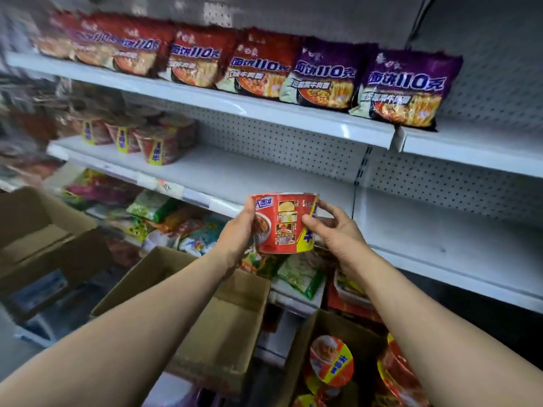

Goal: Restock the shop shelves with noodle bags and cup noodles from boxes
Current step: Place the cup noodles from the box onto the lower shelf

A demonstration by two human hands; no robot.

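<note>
Left hand point(239, 230) and right hand point(338, 230) both grip a red paper cup-noodle bowl point(283, 223), upright, in front of the white metal middle shelf point(235, 171). More bowls sit far left on it.

Blur smears the red noodle bags point(97, 42) at far left and the cup noodles point(141, 139) beneath them. The left hand point(238, 230) hides its fingers behind the held cup point(283, 223). The bottom edge crops the cup-filled box point(299, 348).
</note>
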